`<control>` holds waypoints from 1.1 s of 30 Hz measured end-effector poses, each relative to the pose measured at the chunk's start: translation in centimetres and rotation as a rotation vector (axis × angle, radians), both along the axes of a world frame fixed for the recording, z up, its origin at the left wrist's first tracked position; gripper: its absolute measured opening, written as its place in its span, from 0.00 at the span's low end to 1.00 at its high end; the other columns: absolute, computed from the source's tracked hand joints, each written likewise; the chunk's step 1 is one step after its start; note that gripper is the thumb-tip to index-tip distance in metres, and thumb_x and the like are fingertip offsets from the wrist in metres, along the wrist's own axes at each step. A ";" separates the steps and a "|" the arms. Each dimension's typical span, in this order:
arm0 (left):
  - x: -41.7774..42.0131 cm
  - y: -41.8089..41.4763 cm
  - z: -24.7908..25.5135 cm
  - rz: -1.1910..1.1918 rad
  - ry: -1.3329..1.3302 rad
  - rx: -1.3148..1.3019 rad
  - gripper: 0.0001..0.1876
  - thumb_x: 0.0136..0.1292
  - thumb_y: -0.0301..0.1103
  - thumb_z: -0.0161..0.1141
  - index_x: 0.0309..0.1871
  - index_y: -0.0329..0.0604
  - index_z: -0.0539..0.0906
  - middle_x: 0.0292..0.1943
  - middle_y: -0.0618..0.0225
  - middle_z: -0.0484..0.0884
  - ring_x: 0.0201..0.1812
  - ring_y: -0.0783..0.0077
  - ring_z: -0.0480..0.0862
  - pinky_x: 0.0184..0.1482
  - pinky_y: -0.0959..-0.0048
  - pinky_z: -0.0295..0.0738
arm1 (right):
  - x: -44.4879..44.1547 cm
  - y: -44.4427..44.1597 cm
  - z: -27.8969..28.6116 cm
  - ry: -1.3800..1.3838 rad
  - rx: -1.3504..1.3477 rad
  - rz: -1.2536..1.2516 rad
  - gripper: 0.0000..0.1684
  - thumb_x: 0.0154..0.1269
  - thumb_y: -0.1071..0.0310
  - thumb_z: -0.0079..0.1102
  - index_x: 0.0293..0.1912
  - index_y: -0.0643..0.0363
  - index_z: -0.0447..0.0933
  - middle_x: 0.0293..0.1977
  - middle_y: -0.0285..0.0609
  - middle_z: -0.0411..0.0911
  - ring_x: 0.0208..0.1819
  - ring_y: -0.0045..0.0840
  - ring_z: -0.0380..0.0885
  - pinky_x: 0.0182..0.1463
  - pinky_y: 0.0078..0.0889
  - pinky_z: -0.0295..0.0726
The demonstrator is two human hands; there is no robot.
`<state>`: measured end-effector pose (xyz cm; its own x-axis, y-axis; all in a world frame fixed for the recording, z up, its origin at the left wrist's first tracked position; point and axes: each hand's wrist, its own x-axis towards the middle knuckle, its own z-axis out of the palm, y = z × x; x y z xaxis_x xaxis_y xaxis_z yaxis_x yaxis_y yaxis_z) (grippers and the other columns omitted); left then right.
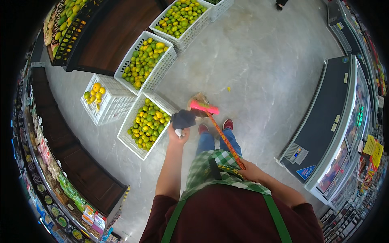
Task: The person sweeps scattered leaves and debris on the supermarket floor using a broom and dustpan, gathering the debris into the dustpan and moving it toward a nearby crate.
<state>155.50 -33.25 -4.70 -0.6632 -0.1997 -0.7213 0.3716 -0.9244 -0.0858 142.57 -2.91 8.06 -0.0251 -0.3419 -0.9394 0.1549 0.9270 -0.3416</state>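
Note:
My left hand (178, 133) grips a white tubular handle (180, 133). Just beyond my fingers is a dark grey piece (184, 119), blurred, beside a crate's corner; I cannot tell exactly what it is. At my waist, my right hand (252, 171) is closed around the orange patterned stick of a broom (223, 138). The broom's pink head (204, 107) is at the floor ahead of my shoes, over a brownish, net-like patch (199, 97) whose nature is unclear. Left of my left hand stands a white plastic crate (129, 133) of green and yellow citrus fruit (149, 124).
More white crates (165, 65) of citrus line the left, beside an upturned-looking crate (117, 101) with a few yellow fruits. A dark wooden display stand (103, 36) rises behind. Freezers (322, 121) flank the right. A yellow scrap (228, 89) lies on the grey floor. A person's foot (279, 6) shows far ahead.

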 end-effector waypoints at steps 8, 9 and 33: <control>6.6 1.5 1.0 0.121 0.087 -0.002 0.16 0.52 0.39 0.46 0.40 0.41 0.74 0.32 0.63 0.73 0.21 0.72 0.68 0.17 0.83 0.63 | 0.3 4.4 1.7 0.350 -0.107 0.047 0.26 0.51 0.69 0.52 0.53 0.58 0.64 0.22 0.46 0.73 0.24 0.28 0.75 0.29 0.30 0.73; 6.7 2.1 1.7 0.134 0.061 0.004 0.16 0.52 0.39 0.46 0.40 0.41 0.74 0.32 0.63 0.73 0.21 0.72 0.68 0.17 0.83 0.63 | 0.0 4.5 2.1 0.335 -0.061 0.007 0.27 0.51 0.69 0.52 0.53 0.59 0.63 0.21 0.46 0.72 0.23 0.28 0.74 0.27 0.30 0.73; 13.9 12.3 4.2 0.334 -0.142 -0.038 0.14 0.52 0.39 0.44 0.34 0.40 0.75 0.26 0.64 0.73 0.18 0.72 0.68 0.15 0.82 0.64 | 0.3 8.6 -3.3 0.189 -0.095 -0.141 0.29 0.54 0.76 0.46 0.58 0.58 0.58 0.15 0.36 0.64 0.11 0.19 0.64 0.13 0.24 0.65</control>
<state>169.41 -20.96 -0.51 -0.4507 -0.4166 -0.7895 0.6593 -0.7516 0.0203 142.89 5.64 4.75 -0.2506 -0.4091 -0.8774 0.2059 0.8631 -0.4612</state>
